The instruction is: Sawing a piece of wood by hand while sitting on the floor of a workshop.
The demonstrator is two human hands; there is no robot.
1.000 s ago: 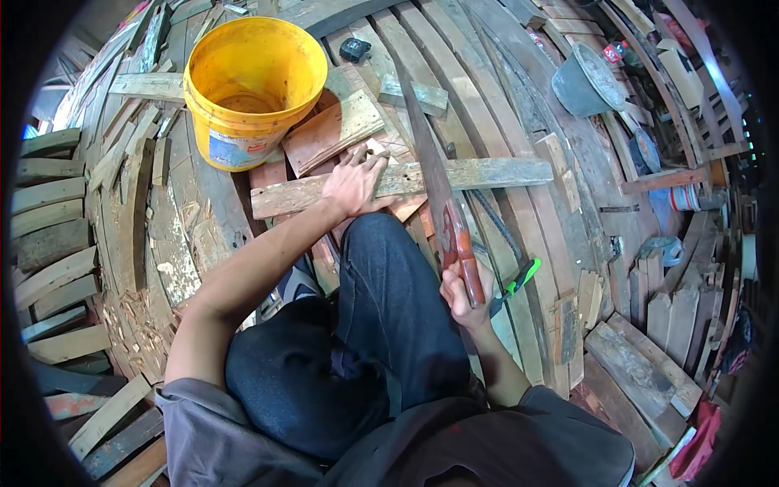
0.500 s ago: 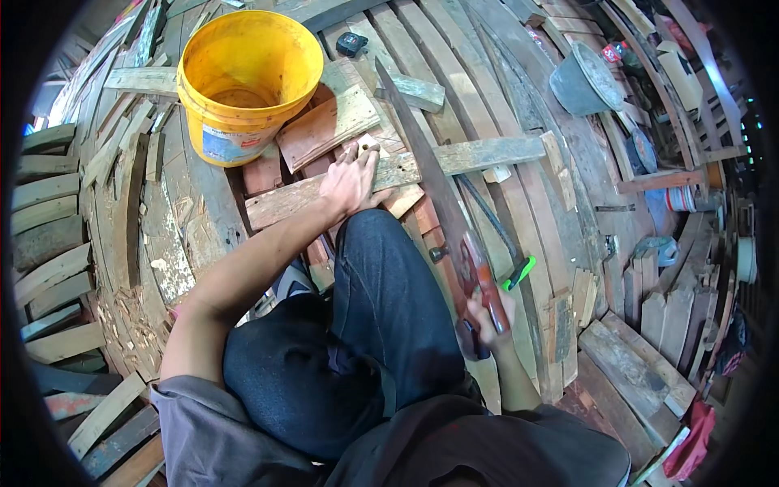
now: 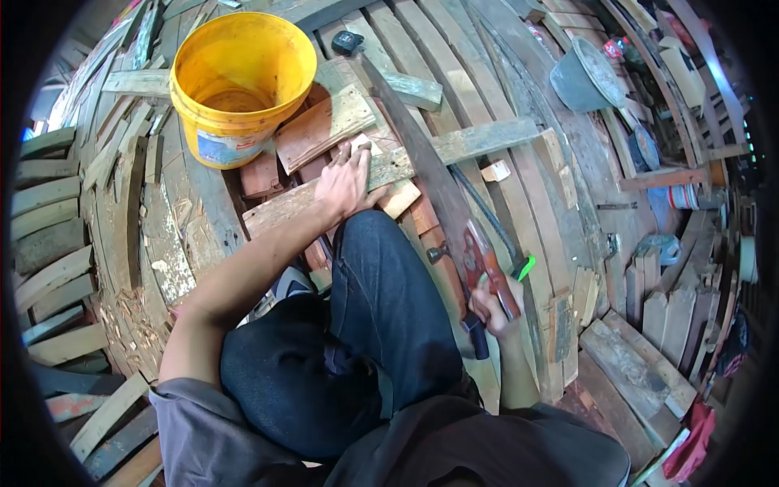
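Observation:
My right hand (image 3: pixel 497 308) is wrapped round the red-brown handle of a handsaw (image 3: pixel 426 166). Its long dark blade lies across a worn wooden plank (image 3: pixel 479 144), which runs from lower left to upper right. Pressing down on that plank, my left hand (image 3: pixel 346 183) has its fingers stretched out, the tips reaching over its far edge. My knee rests close behind the left hand. Wood blocks (image 3: pixel 398 199) and a pale board (image 3: pixel 324 130) lie under and beyond the plank. The saw's far tip ends near a black tape measure (image 3: pixel 347 43).
A yellow bucket (image 3: pixel 191 105) stands at the far left of the plank. Right of the saw lies a dark bar with a bright green end (image 3: pixel 527 266); a hammer (image 3: pixel 475 333) is by my right hand. A grey bucket (image 3: pixel 580 81) and stacked timber (image 3: pixel 629 365) sit at right.
My right hand and the saw have moved forward, away from me, along the cut line. The plank has shifted slightly left; my left hand stays on it.

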